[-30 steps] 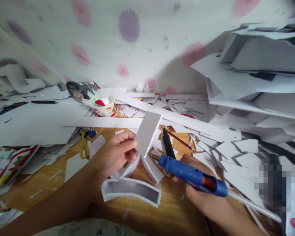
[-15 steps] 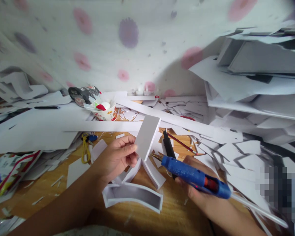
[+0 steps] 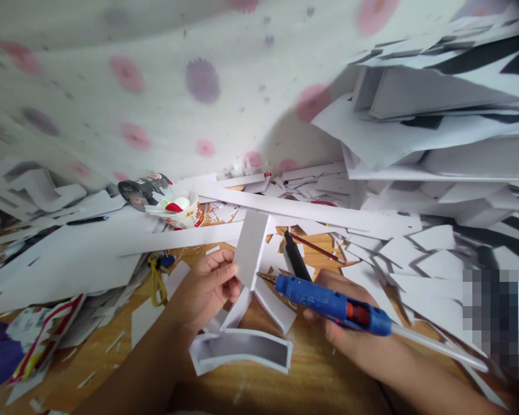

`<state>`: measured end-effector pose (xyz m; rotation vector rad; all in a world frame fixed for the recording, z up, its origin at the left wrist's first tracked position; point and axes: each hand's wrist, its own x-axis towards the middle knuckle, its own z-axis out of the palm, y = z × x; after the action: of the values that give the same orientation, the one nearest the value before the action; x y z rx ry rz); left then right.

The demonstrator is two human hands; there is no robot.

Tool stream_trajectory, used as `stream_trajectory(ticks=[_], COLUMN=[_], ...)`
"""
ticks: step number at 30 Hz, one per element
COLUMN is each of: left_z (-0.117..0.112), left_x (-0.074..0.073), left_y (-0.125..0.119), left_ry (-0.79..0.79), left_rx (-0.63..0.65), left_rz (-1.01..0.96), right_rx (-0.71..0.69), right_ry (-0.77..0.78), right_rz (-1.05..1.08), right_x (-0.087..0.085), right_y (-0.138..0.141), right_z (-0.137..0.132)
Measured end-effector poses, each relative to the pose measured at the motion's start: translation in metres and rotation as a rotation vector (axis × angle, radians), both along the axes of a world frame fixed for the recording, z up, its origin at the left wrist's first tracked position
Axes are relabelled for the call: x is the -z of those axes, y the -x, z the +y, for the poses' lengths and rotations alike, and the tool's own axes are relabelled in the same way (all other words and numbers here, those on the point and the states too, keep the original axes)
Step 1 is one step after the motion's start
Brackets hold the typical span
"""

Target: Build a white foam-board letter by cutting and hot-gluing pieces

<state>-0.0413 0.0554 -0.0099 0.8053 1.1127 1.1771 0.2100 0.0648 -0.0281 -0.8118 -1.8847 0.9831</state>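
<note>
1. Our left hand (image 3: 211, 283) pinches one white panel (image 3: 251, 248) by its left edge, above the middle of the table (image 3: 251, 391), seemingly leaving its right edge free.
2. Our right hand (image 3: 355, 343) wraps around one glue gun (image 3: 315, 297), probably angled to bring its nozzle (image 3: 266, 278) to that edge; contact we cannot tell.
3. We count one curved frame (image 3: 241, 358) toward the table's near edge, one paper cup (image 3: 184, 220) toward its far edge.

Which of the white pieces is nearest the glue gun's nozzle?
The flat, straight-edged piece pinched in the left hand, its lower right edge beside the nozzle. The curved open box rests on the table, farther from the tip.
</note>
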Motion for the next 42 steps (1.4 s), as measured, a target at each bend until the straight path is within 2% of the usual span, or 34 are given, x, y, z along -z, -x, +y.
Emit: stream_trajectory(ticks=[9, 15, 28, 35, 42], left_z=[-0.001, 0.001, 0.000, -0.001, -0.002], left_x=[-0.005, -0.004, -0.002, -0.003, -0.003], left_y=[0.000, -0.001, 0.000, 0.000, 0.000], left_ry=[0.029, 0.034, 0.041, 0.028, 0.035], left_rx=[0.043, 0.028, 0.039, 0.052, 0.056], left_rz=[0.030, 0.042, 0.045, 0.049, 0.048], right_rx=[0.018, 0.057, 0.077, 0.050, 0.094], right_ry=[0.042, 0.025, 0.043, -0.028, -0.024], right_rz=[0.019, 0.070, 0.029, 0.000, 0.034], right_x=[0.002, 0.006, 0.009, 0.002, 0.010], right_y=[0.000, -0.001, -0.004, -0.004, -0.003], right_z=[0.000, 0.001, 0.000, 0.001, 0.001])
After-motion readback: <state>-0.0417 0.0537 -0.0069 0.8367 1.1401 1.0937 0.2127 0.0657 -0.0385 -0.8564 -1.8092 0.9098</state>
